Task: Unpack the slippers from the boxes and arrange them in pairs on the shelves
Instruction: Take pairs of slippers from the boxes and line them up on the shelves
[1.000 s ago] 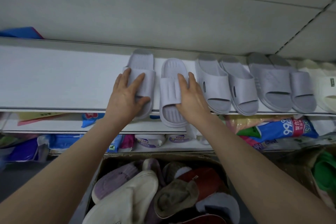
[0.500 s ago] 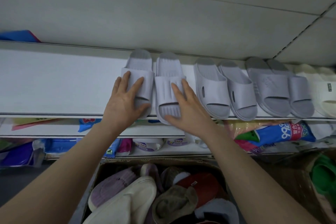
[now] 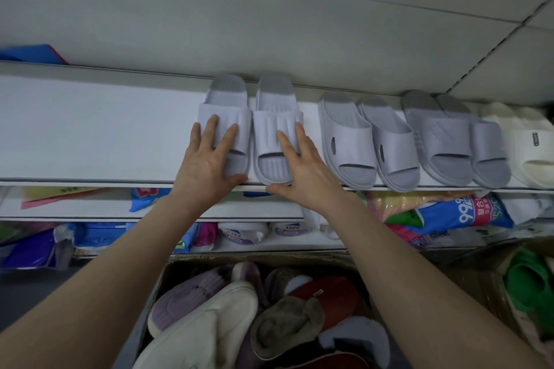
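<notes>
Two pale lilac ribbed slippers lie side by side on the white top shelf (image 3: 90, 129), toes toward me. My left hand (image 3: 207, 165) rests flat with spread fingers on the left slipper (image 3: 230, 117). My right hand (image 3: 302, 165) lies flat on the right slipper (image 3: 275, 120), thumb at the shelf's front edge. Below me an open cardboard box (image 3: 353, 257) holds several fuzzy slippers in purple, cream, brown and red.
Right of my hands stand two more grey-lilac slipper pairs (image 3: 368, 138) (image 3: 449, 141) and a cream pair (image 3: 530, 144). Lower shelves hold packaged goods (image 3: 455, 216). A second box with green slippers (image 3: 527, 284) sits at the lower right. The top shelf's left part is bare.
Both slippers have been pushed back onto the shelf and squared up side by side. The right slipper no longer hangs over the front edge. My hands followed them forward.
</notes>
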Motion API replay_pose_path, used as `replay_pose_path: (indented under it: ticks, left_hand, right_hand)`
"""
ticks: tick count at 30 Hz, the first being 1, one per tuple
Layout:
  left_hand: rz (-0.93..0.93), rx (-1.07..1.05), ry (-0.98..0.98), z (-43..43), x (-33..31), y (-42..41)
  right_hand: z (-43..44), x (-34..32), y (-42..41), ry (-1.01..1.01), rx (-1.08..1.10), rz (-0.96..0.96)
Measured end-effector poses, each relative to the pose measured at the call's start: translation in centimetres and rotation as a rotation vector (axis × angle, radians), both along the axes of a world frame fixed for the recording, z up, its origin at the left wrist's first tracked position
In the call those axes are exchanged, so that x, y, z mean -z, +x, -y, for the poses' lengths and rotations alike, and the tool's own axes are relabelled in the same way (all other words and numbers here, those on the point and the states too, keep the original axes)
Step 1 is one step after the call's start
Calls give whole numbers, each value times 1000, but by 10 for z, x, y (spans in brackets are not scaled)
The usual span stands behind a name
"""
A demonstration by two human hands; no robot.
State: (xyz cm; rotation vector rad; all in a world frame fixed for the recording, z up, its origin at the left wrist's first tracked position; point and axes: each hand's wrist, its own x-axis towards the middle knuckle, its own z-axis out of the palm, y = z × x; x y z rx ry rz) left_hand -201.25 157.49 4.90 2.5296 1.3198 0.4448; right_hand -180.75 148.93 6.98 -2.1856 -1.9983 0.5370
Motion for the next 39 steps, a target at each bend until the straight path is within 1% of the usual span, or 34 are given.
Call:
replay_pose_path:
  ticks: [3, 6, 11, 16, 21, 26, 31, 35, 39]
  left_hand:
    - [-21, 12, 8, 7, -6, -2]
    - [0, 52, 49, 25, -16, -2]
    - [53, 144, 103, 80, -43, 14]
    - [19, 202, 120, 157, -57, 52]
    - [-6, 276, 107, 252, -63, 116]
    - [60, 383, 82, 351, -48, 201]
    - [108, 467, -66, 434, -26, 294]
    - [91, 548, -191, 480, -10, 362]
    - [34, 651, -228, 507, 6, 428]
  right_hand:
    - [6, -5, 3, -4, -20, 38]
    - [20, -15, 7, -6, -59, 94]
    - [73, -32, 20, 86, -109, 136]
    - [154, -38, 54, 190, -138, 170]
    - [272, -41, 117, 247, -111, 187]
    - [407, -33, 201, 201, 50, 221]
    - [531, -25, 281, 94, 224, 240]
    - [598, -10, 332, -31, 378, 192]
    - [634, 19, 379, -71, 511, 115]
